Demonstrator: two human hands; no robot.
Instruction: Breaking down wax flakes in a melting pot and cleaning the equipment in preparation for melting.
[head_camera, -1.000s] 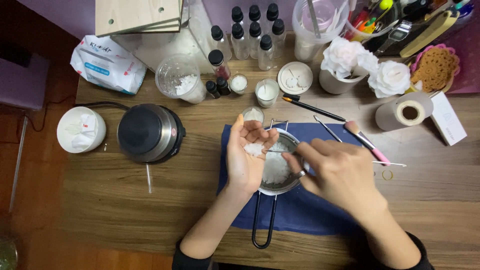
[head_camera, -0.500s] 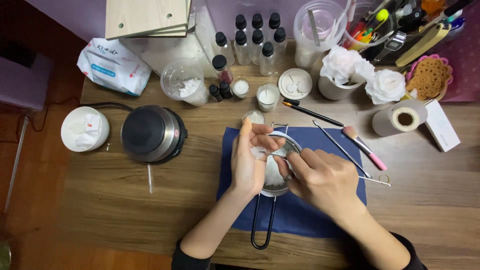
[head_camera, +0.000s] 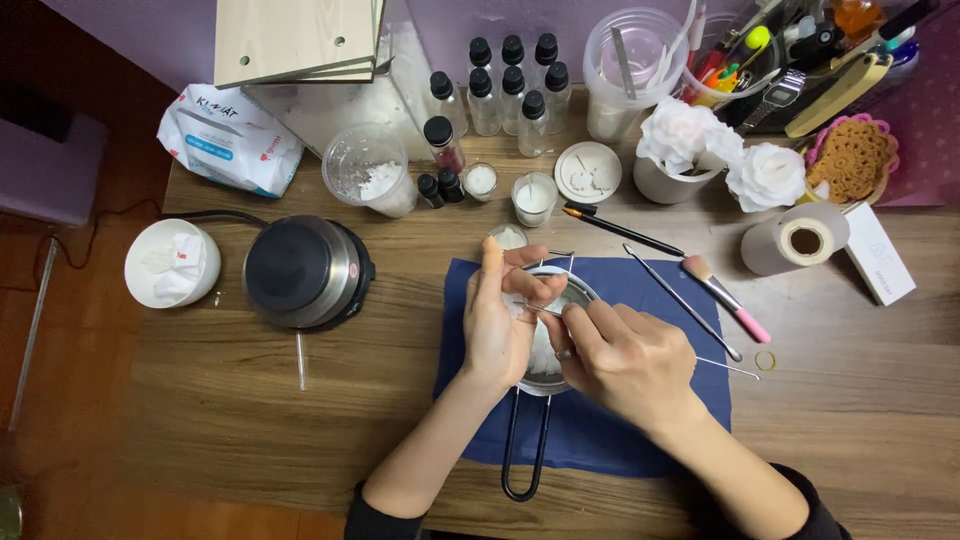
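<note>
My left hand (head_camera: 497, 325) is cupped and tipped on its side over a small metal pot (head_camera: 575, 290) of white wax flakes (head_camera: 543, 352). A few flakes still show in its palm. My right hand (head_camera: 622, 360) touches the left palm and pinches a thin metal tool (head_camera: 735, 369) whose tail sticks out to the right. The pot stands on a dark blue cloth (head_camera: 640, 425), and its black loop handle (head_camera: 524, 445) points toward me. Most of the pot is hidden by both hands.
A black hot plate (head_camera: 305, 272) and a white cup with tissue (head_camera: 172, 263) stand to the left. Behind are small bottles (head_camera: 510, 75), a plastic cup of flakes (head_camera: 370, 170), a glass candle (head_camera: 535, 196), a pink-handled brush (head_camera: 730, 300) and a tape roll (head_camera: 800, 240).
My left hand has turned from palm-up to on edge, its fingers curling over the pot. The right hand moved left against it with the tool. The view shifted slightly.
</note>
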